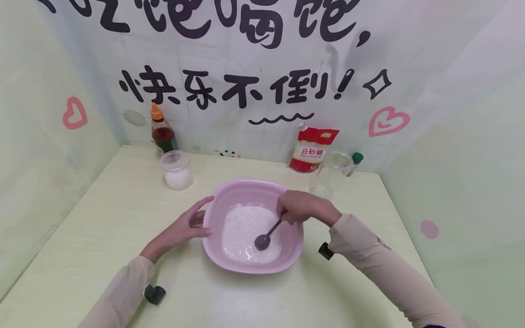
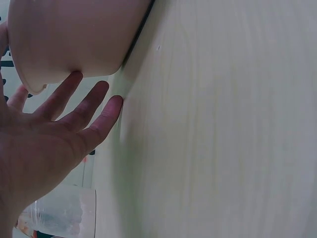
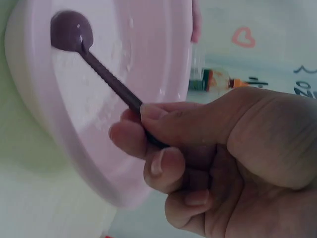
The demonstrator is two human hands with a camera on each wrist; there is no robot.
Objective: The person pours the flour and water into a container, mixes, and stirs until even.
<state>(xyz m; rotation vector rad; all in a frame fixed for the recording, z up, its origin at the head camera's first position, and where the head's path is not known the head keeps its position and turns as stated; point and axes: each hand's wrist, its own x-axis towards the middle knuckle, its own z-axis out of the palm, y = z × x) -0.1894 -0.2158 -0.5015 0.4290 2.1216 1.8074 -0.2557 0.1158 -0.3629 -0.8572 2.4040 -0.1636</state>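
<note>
A pink basin (image 1: pixel 253 269) stands on the table with a white, wet-looking mixture (image 1: pixel 242 228) across its bottom. At the basin's left side is my left hand (image 1: pixel 186 225), fingers spread and fairly straight, touching the rim and outer wall; the left wrist view shows the fingers (image 2: pixel 89 106) extended along the outside. Over the right rim, my right hand (image 1: pixel 301 207) pinches the handle of a dark spoon (image 1: pixel 262 241) between thumb and fingers. The spoon's bowl (image 3: pixel 72 32) is at the white mixture; whether it dips in, I cannot tell.
Behind the basin stand a clear jar of white powder (image 1: pixel 177 173), a red sauce bottle (image 1: pixel 162 132) with an orange cap, a red-and-white sugar pouch (image 1: pixel 310 152), a clear container (image 1: pixel 334 171) and a small green-capped bottle (image 1: pixel 356 161). Printed walls enclose the table (image 1: pixel 123 200).
</note>
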